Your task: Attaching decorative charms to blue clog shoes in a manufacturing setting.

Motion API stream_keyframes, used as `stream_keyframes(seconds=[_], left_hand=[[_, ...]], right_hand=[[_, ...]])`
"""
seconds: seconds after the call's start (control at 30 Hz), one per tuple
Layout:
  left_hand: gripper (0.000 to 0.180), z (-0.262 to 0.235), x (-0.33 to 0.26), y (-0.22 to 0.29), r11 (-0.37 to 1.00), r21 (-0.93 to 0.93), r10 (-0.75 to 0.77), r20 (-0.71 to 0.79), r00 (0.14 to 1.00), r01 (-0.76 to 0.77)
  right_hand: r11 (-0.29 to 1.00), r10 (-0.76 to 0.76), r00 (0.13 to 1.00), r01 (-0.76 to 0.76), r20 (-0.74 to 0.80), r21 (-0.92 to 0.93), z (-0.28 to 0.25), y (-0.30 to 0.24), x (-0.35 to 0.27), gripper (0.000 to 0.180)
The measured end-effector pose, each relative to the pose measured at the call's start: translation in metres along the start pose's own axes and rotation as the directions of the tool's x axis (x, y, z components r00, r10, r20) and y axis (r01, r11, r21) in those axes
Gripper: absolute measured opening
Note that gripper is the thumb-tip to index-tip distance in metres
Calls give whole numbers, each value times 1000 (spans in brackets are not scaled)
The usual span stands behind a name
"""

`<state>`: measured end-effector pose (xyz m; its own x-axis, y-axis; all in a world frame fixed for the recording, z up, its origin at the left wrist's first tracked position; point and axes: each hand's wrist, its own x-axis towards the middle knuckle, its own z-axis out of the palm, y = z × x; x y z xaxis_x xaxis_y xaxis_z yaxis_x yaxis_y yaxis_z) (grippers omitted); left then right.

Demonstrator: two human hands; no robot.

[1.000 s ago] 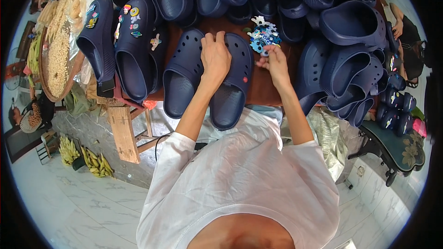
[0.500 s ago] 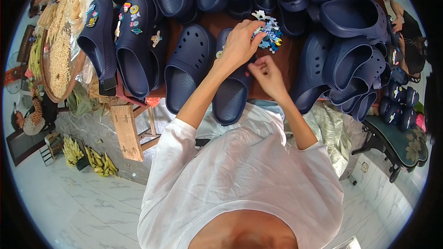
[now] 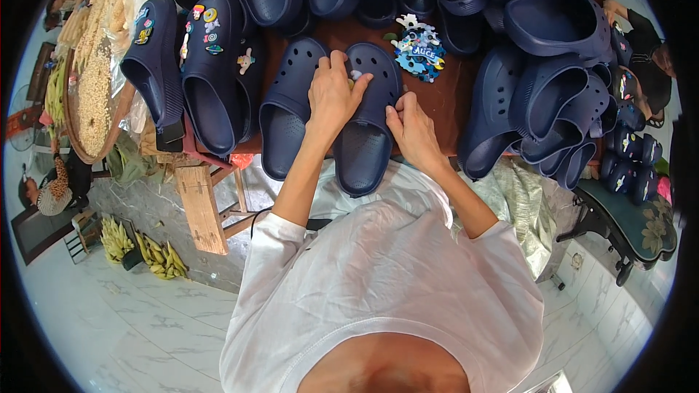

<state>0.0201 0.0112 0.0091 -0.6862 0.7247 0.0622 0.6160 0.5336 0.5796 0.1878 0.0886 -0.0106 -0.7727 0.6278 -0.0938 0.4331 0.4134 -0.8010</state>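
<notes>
A navy clog (image 3: 364, 153) lies on the table in front of me, toe pointing away. My left hand (image 3: 335, 94) is at its left side, fingers bent near the gap between two clogs and thumb over the upper. Beside that thumb a small pale charm (image 3: 355, 75) shows on the upper, partly covered. On the clog's right edge my right hand (image 3: 416, 129) is closed, with thumb and bent fingers on the rim. Another navy clog (image 3: 282, 131), with bare holes, lies just to the left. Beyond my right hand sits a heap of colourful shoe charms (image 3: 421, 51).
Several navy clogs with charms (image 3: 212, 80) stand at the left, and a pile of plain clogs (image 3: 557, 94) at the right. More clogs line the back of the brown table (image 3: 448, 98). A wooden stool (image 3: 200, 207) stands by the near left edge. Other people are at the far sides.
My left hand has left the charm heap and come back to the left side of the clog. My right hand has shifted slightly and now rests on the clog's right edge.
</notes>
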Motion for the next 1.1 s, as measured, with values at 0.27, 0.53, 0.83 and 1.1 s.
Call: stream_keyframes(seconds=[0.27, 0.53, 0.83, 1.1], left_hand=[[31, 9, -5, 7, 989, 128, 75, -49, 996, -69], [9, 9, -4, 0, 984, 129, 142, -151, 978, -123], [15, 16, 25, 26, 954, 56, 299, -148, 943, -294], [28, 27, 36, 40, 908, -157, 386, -56, 921, -389]], right_hand=[[990, -47, 998, 50, 30, -130, -2, -7, 6, 21], [984, -159, 987, 157, -25, -80, 1, -3, 3, 12], [969, -111, 994, 112, -18, 218, -7, 8, -8, 22], [921, -374, 923, 381, -90, 82, -10, 22, -6, 17]])
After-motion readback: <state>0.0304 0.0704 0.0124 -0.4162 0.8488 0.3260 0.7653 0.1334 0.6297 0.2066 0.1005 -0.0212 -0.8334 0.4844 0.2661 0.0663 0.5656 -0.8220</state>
